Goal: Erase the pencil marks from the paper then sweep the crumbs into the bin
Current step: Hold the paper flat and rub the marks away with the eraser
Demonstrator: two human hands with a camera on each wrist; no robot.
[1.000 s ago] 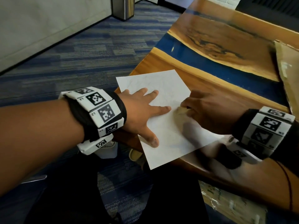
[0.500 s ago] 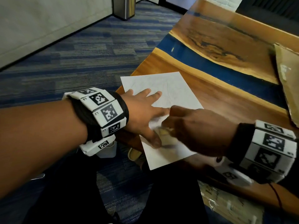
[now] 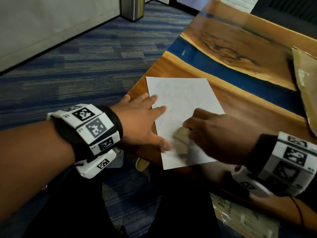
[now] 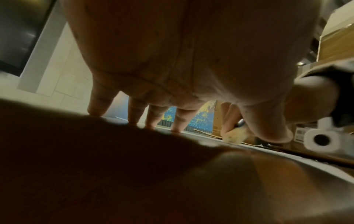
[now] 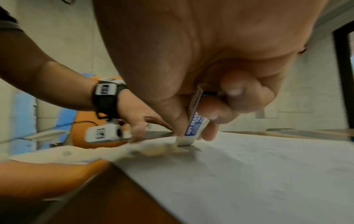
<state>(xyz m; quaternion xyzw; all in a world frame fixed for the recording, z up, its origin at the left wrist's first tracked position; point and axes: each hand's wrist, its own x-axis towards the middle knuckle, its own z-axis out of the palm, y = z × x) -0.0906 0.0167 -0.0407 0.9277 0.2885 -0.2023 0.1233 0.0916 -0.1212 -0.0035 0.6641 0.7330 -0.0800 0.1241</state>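
nearest, at the counter's front corner: right hand [image 3: 221,140] pinching a white block eraser in a blue printed sleeve [image 5: 193,128], thumb on one face and fingers curled on the other, bare tip pressed to the sheet. blurred in the head view, so likely mid-stroke. a pale smear beside the tip in the right wrist view, possibly crumbs, too blurred to call.

just beside it, left hand [image 3: 140,121] spread flat with straight fingers, pressing down the left edge of the thin white sheet of paper [image 3: 185,100], thumb close to the eraser. sheet lying on the glossy wood-and-blue-resin counter [image 3: 240,103], near corner overhanging the counter's front edge. faint pencil lines visible on the far half, so erasing judged unfinished and sweeping not begun.

handling, as a judgement: paper light, limp and quick to crease or slide on the slick top, hence best pinned flat close to the rubbing spot, stroking away from the holding hand. eraser small, soft, slightly grippy; best held low on the sleeve for a stiff tip.

farther right, a brown cardboard piece [image 3: 303,86]. far off on the carpet, a metal bin [image 3: 133,7].
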